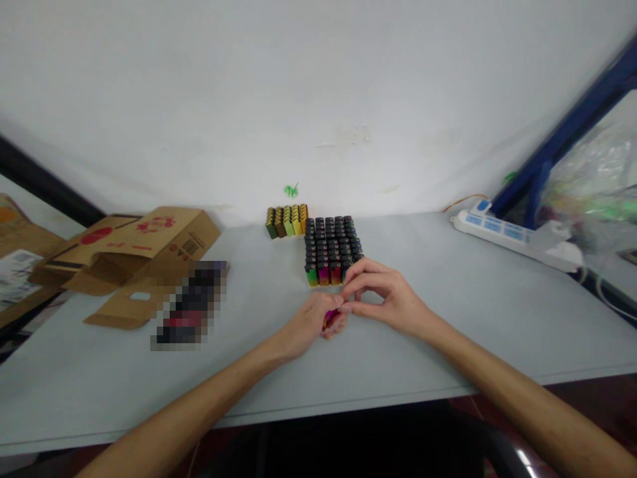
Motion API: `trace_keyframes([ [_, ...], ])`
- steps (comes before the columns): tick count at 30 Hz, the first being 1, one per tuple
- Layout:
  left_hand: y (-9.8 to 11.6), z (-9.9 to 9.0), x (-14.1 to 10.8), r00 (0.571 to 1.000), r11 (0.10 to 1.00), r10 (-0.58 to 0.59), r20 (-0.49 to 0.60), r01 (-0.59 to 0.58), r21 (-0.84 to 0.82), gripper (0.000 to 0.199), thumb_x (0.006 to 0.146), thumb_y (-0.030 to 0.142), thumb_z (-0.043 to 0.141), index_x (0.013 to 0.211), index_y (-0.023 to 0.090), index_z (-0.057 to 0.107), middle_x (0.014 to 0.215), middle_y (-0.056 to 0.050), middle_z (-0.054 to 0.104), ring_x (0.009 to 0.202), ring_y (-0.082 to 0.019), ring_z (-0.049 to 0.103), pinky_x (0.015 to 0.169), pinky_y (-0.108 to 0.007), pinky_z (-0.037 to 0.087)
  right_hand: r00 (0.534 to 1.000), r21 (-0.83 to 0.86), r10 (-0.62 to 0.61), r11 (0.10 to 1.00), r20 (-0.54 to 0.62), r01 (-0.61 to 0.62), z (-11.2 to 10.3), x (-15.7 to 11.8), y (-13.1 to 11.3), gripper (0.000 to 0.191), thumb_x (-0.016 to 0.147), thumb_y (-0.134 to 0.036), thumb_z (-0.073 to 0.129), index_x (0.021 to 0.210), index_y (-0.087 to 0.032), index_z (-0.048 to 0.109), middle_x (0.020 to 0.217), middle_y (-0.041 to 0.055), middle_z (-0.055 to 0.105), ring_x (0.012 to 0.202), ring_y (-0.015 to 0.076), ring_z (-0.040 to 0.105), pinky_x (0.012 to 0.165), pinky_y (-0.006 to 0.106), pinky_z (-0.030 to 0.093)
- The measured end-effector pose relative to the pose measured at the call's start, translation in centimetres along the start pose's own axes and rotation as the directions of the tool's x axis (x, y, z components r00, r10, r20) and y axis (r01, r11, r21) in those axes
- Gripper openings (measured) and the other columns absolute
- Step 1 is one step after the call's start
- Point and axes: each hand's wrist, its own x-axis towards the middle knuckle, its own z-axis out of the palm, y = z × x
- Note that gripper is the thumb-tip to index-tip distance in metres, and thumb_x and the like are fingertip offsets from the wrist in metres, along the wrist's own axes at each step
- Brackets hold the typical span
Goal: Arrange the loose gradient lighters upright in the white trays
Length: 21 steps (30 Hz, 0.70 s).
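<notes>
My left hand (pixel 318 318) is closed around a small magenta and orange lighter (pixel 329 320), mostly hidden by the fingers. My right hand (pixel 373 292) meets it from the right, thumb and fingertips pinched at the lighter's upper end; whether anything small sits between those fingertips is hidden. Just behind the hands, a block of upright lighters with black tops (pixel 329 249) stands in tight rows, the front ones green, magenta and red. Behind it to the left stands a smaller block of gold-topped items (pixel 287 221), with dark green, brown and yellow bodies.
Opened cardboard boxes (pixel 169 232) lie at the left of the grey table (pixel 398 378). A pixelated dark object (pixel 192 305) is beside them. At the right are a white power strip (pixel 517 236) and clear plastic bags (pixel 592 179). A white wall rises behind.
</notes>
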Motion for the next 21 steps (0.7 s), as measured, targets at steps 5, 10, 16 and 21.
trace_keyframes([
  [5, -0.10, -0.23, -0.34, 0.999, 0.999, -0.029, 0.028, 0.028, 0.046, 0.052, 0.096, 0.062, 0.041, 0.065, 0.020, 0.044, 0.058, 0.003, 0.042, 0.052, -0.011, 0.037, 0.050, -0.025, 0.029, 1.000, 0.105, 0.026, 0.994, -0.015, -0.024, 0.00, -0.01, 0.37, 0.009, 0.088, -0.029, 0.083, 0.093, -0.021, 0.081, 0.103, 0.0056, 0.065, 0.092, 0.0166, 0.066, 0.080, 0.032, 0.056],
  [10, -0.12, -0.47, -0.63, 0.996, 1.000, -0.013, 0.086, 0.013, 0.001, 0.057, 0.098, 0.068, 0.042, 0.070, 0.019, 0.046, 0.063, 0.003, 0.042, 0.056, -0.010, 0.036, 0.052, -0.024, 0.029, 1.000, 0.152, 0.028, 0.988, -0.010, -0.026, 0.02, 0.06, 0.41, 0.009, 0.087, -0.029, 0.084, 0.090, -0.021, 0.081, 0.100, 0.0053, 0.066, 0.090, 0.0167, 0.065, 0.080, 0.032, 0.055],
  [16, 0.32, -0.53, -0.38, 0.991, 0.999, -0.030, 0.133, 0.035, -0.034, 0.059, 0.092, 0.072, 0.050, 0.067, 0.019, 0.045, 0.064, 0.003, 0.042, 0.057, -0.011, 0.036, 0.052, -0.024, 0.029, 0.999, 0.132, 0.021, 0.991, 0.027, -0.025, -0.14, 0.02, 0.57, 0.008, 0.088, -0.028, 0.082, 0.091, -0.021, 0.080, 0.100, 0.0052, 0.066, 0.089, 0.0163, 0.065, 0.079, 0.032, 0.055],
  [21, 0.60, -0.48, -0.39, 0.993, 0.998, -0.028, 0.112, 0.033, -0.049, 0.060, 0.091, 0.072, 0.054, 0.065, 0.018, 0.046, 0.063, 0.002, 0.043, 0.057, -0.010, 0.037, 0.052, -0.024, 0.028, 1.000, 0.066, 0.001, 0.998, 0.018, -0.002, -0.06, 0.02, 0.31, 0.012, 0.088, -0.029, 0.083, 0.095, -0.021, 0.078, 0.104, 0.0061, 0.065, 0.089, 0.0167, 0.065, 0.080, 0.032, 0.056],
])
